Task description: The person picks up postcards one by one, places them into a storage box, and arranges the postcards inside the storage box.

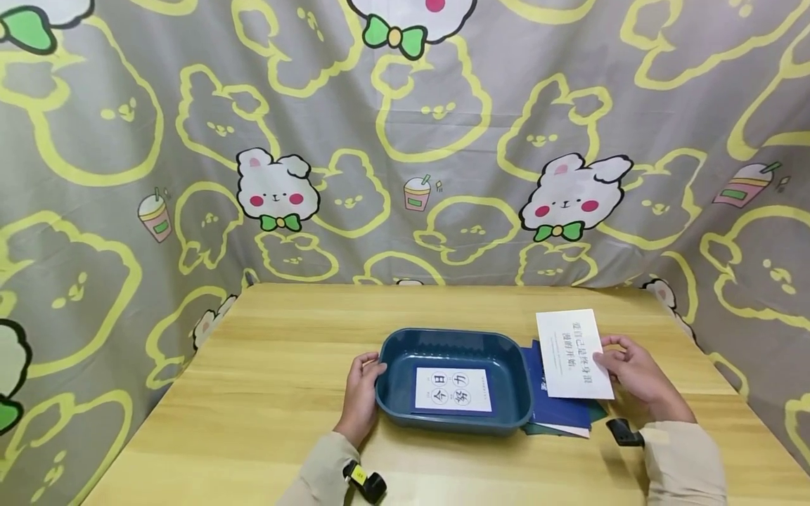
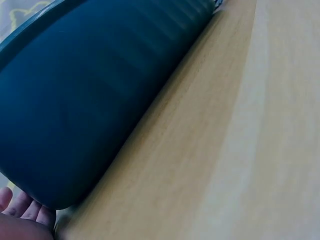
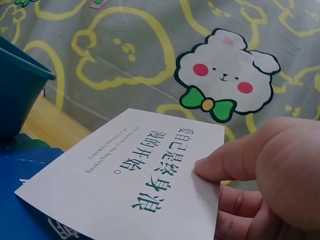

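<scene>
A dark teal basin (image 1: 392, 414) stands on the wooden table, and a white card with blue edges (image 1: 452, 390) lies inside it. The left hand (image 1: 362, 397) holds the basin's left end, with its thumb at the rim; in the left wrist view its fingers (image 2: 30, 212) show beside the basin's wall (image 2: 90, 95). Between thumb and fingers, the right hand (image 1: 642, 376) pinches the right edge of a white printed card (image 1: 572, 355), raised and tilted above a pile of blue, green and white cards (image 1: 560, 414). The right wrist view shows the thumb (image 3: 225, 165) on the card's printed face (image 3: 135, 175).
The pile lies against the basin's right side. A grey curtain with yellow outlines and rabbit faces (image 1: 449, 232) hangs behind the table (image 1: 285, 344) and along both sides. Black wrist devices (image 1: 367, 483) are at both sleeves.
</scene>
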`<state>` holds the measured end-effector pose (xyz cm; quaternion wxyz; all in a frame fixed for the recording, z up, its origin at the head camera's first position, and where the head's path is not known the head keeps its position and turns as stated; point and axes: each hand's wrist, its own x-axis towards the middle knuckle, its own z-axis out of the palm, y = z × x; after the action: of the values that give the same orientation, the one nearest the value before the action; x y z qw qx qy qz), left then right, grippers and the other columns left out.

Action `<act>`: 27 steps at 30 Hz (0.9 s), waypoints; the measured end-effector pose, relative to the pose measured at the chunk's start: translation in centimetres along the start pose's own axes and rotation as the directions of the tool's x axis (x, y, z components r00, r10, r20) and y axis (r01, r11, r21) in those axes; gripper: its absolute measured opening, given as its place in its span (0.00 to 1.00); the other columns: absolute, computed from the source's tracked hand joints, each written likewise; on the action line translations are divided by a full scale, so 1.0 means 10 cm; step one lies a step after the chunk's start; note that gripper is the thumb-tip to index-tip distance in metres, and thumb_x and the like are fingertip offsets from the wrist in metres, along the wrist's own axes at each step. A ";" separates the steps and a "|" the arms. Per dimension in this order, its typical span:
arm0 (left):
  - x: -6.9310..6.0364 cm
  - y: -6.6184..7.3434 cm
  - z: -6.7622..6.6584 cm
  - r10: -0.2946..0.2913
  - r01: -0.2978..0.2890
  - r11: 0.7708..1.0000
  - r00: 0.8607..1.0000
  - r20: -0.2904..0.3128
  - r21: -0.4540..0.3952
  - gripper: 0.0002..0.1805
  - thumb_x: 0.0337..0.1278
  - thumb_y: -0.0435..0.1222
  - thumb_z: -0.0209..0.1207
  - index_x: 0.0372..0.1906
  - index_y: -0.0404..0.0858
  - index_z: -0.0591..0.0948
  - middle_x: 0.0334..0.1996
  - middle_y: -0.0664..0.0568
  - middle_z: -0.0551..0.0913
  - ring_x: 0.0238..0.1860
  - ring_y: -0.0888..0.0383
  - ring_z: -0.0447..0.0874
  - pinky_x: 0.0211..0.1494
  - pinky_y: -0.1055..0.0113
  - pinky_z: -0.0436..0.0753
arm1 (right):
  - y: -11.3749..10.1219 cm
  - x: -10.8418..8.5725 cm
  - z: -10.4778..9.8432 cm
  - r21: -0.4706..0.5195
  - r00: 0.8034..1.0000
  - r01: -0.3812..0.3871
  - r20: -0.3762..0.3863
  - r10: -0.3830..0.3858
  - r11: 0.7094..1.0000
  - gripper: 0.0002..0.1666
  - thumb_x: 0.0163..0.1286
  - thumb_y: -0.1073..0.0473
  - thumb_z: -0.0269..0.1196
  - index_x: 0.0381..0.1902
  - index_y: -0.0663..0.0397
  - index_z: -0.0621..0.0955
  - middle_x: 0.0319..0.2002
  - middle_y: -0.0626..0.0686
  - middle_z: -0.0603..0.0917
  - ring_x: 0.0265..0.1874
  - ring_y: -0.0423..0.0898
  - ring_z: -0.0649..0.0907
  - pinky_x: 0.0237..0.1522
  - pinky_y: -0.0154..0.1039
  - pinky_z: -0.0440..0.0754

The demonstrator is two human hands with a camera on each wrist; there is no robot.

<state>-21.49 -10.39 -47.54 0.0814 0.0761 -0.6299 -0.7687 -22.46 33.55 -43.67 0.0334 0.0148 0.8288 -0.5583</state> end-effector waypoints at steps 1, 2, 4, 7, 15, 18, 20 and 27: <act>0.02 0.01 0.02 0.005 -0.005 1.000 1.000 0.001 -0.003 0.16 0.63 0.30 0.52 0.54 0.28 0.68 0.55 0.36 0.75 0.54 0.47 0.75 0.54 0.64 0.74 | -0.03 0.01 -0.01 -0.007 1.000 0.007 -0.008 -0.007 1.000 0.20 0.76 0.62 0.50 0.57 0.69 0.61 0.38 0.54 0.83 0.31 0.43 0.81 0.32 0.39 0.80; 0.03 0.03 0.04 0.011 -0.011 1.000 1.000 0.003 -0.004 0.16 0.63 0.30 0.52 0.54 0.28 0.68 0.55 0.36 0.75 0.54 0.47 0.75 0.55 0.63 0.74 | -0.05 0.02 -0.02 -0.014 1.000 0.010 -0.014 -0.011 1.000 0.20 0.76 0.61 0.50 0.57 0.69 0.62 0.38 0.54 0.83 0.31 0.42 0.81 0.32 0.39 0.80; 0.06 0.04 0.06 0.018 -0.018 1.000 1.000 0.005 0.000 0.17 0.63 0.30 0.52 0.54 0.29 0.68 0.55 0.36 0.75 0.55 0.46 0.74 0.56 0.62 0.74 | -0.10 0.04 -0.03 -0.028 0.999 0.011 -0.030 -0.012 1.000 0.20 0.76 0.61 0.50 0.57 0.70 0.62 0.39 0.54 0.83 0.32 0.41 0.81 0.32 0.38 0.79; 0.08 0.05 0.08 0.027 -0.027 1.000 1.000 -0.006 0.014 0.16 0.63 0.29 0.51 0.54 0.28 0.68 0.54 0.36 0.75 0.55 0.46 0.74 0.56 0.62 0.73 | -0.14 0.04 -0.04 -0.044 0.999 0.002 -0.051 -0.004 0.999 0.19 0.75 0.62 0.50 0.57 0.70 0.62 0.39 0.54 0.82 0.33 0.40 0.81 0.33 0.37 0.79; 0.10 0.06 0.12 0.035 -0.035 0.998 0.999 0.001 0.047 0.16 0.63 0.30 0.51 0.53 0.28 0.69 0.52 0.36 0.76 0.53 0.47 0.75 0.57 0.60 0.72 | -0.23 0.00 -0.02 -0.089 0.989 -0.004 -0.146 -0.010 0.996 0.21 0.74 0.61 0.50 0.57 0.70 0.63 0.43 0.60 0.77 0.33 0.39 0.78 0.32 0.35 0.78; 0.11 0.07 0.13 0.038 -0.038 0.998 0.999 -0.002 0.041 0.16 0.62 0.29 0.51 0.54 0.28 0.69 0.53 0.36 0.76 0.53 0.48 0.74 0.58 0.58 0.71 | -0.26 0.01 0.00 -0.077 0.986 0.008 -0.164 -0.020 0.997 0.21 0.73 0.62 0.50 0.57 0.70 0.63 0.43 0.61 0.76 0.32 0.39 0.78 0.32 0.36 0.78; 0.11 0.06 0.12 0.038 -0.038 0.998 0.999 -0.006 0.042 0.16 0.62 0.29 0.51 0.53 0.28 0.69 0.53 0.36 0.76 0.52 0.49 0.74 0.58 0.59 0.71 | -0.27 0.01 0.01 -0.066 0.985 0.010 -0.174 -0.022 0.998 0.21 0.72 0.63 0.51 0.57 0.70 0.63 0.43 0.60 0.76 0.32 0.40 0.78 0.32 0.36 0.79; 0.00 0.01 0.03 0.015 -0.014 0.997 1.000 -0.019 0.069 0.16 0.63 0.30 0.52 0.53 0.28 0.69 0.53 0.37 0.75 0.51 0.51 0.74 0.56 0.61 0.71 | -0.21 -0.02 0.11 -0.025 0.976 0.027 -0.214 -0.032 0.999 0.21 0.70 0.67 0.51 0.57 0.71 0.63 0.38 0.54 0.77 0.30 0.39 0.79 0.31 0.35 0.80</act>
<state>-21.53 -10.15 -47.36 0.0906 0.0819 -0.6559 -0.7449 -22.36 31.75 -42.15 -0.0643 0.0623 0.8338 -0.5448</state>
